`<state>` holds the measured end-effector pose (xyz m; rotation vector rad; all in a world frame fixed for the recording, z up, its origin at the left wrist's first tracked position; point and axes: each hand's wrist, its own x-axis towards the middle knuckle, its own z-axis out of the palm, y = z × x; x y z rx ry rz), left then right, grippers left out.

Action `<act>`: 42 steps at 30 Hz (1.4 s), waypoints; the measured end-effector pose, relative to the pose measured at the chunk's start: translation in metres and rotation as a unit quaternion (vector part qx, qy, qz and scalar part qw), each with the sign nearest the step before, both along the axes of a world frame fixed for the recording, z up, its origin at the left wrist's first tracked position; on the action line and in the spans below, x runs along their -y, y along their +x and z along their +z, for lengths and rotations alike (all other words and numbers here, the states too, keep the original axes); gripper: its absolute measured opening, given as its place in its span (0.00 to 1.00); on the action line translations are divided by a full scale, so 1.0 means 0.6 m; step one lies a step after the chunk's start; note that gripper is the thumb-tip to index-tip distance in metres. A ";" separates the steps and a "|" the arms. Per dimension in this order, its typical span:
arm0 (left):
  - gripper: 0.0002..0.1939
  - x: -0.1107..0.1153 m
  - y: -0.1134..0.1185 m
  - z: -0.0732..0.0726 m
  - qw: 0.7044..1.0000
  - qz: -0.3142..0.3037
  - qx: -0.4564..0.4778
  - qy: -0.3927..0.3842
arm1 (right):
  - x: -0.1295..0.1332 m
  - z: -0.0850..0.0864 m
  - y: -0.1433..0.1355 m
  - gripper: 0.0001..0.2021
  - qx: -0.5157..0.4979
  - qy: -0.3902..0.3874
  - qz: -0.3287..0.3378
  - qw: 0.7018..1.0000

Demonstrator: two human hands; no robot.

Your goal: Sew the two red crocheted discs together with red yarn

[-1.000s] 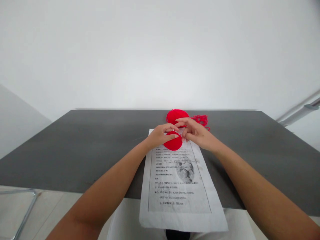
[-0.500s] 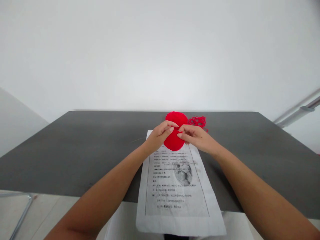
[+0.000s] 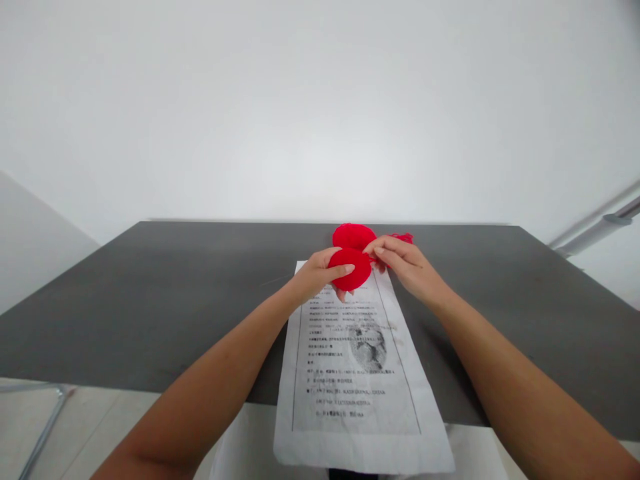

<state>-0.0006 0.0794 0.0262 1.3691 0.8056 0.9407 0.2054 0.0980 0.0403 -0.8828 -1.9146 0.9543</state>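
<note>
A round, flat red piece that looks knitted or crocheted (image 3: 346, 279) is in my left hand (image 3: 324, 270). The thumb lies across its face and the other fingers are behind it. At its right edge, my right hand (image 3: 397, 257) pinches a red yarn strand (image 3: 373, 259) between thumb and forefinger. I cannot make out whether a thin tool is in those fingers. Just behind the piece sits a ball of red yarn (image 3: 353, 235). Loose red yarn (image 3: 406, 237) shows past my right hand, which covers most of it.
A printed paper sheet (image 3: 350, 447) with text and a dark picture lies under my hands and hangs over the near edge of the dark grey table (image 3: 200, 287). Behind the table is a white wall (image 3: 320, 120). A metal leg (image 3: 47, 427) shows at lower left.
My left hand has turned, its thumb now flat on the piece, with fingers showing beneath. The right hand has drawn away to the right and up, covering more of the loose yarn.
</note>
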 end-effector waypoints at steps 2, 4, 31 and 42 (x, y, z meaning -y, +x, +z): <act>0.20 -0.004 -0.004 0.000 0.999 0.036 0.023 -0.005 | -0.002 0.002 0.006 0.11 0.032 0.027 -0.011 0.999; 0.19 -0.009 -0.008 0.002 0.996 0.079 0.051 -0.004 | -0.006 0.001 0.012 0.11 0.072 0.057 -0.016 0.996; 0.10 -0.046 -0.092 0.042 0.824 0.322 0.457 -0.092 | -0.025 0.007 0.033 0.03 -0.267 0.141 -0.347 0.888; 0.16 -0.019 -0.015 0.016 0.957 0.175 0.223 -0.059 | -0.082 -0.011 0.118 0.18 -0.114 0.107 -0.479 0.864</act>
